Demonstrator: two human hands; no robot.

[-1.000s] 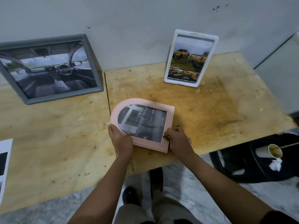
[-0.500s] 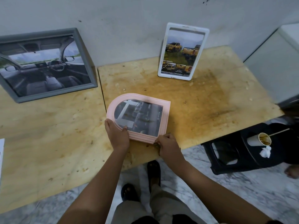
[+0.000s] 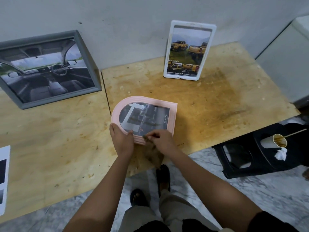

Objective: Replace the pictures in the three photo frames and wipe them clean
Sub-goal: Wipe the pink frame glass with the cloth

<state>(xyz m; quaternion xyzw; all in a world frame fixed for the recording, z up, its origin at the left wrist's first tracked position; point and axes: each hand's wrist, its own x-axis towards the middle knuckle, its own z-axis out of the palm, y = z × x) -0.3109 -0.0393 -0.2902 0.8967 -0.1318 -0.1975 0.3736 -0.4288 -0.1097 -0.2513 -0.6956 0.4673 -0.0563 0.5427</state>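
Observation:
A pink arched frame (image 3: 173, 118) lies flat near the table's front edge, with a grey car picture under its glass. My left hand (image 3: 122, 139) presses on its near left edge, thumb on the glass. My right hand (image 3: 163, 142) is at the near edge, its fingertips pinched on a brownish cloth (image 3: 154, 156) that hangs under the palm. A grey frame (image 3: 58, 97) with a car-interior picture leans on the wall at the back left. A white frame (image 3: 181, 76) with yellow pickup trucks stands upright against the wall at the back.
The plywood table (image 3: 217, 106) is stained at the right. A printed sheet (image 3: 4, 178) lies at the left edge. A black stool (image 3: 242, 158) at the right carries a paper cup (image 3: 274, 141) and a crumpled tissue (image 3: 280, 154). A grey cabinet (image 3: 284, 64) stands beyond.
My right hand slid left from the frame's near right corner along the near edge, and the brownish cloth now shows under it. My left hand stayed on the frame.

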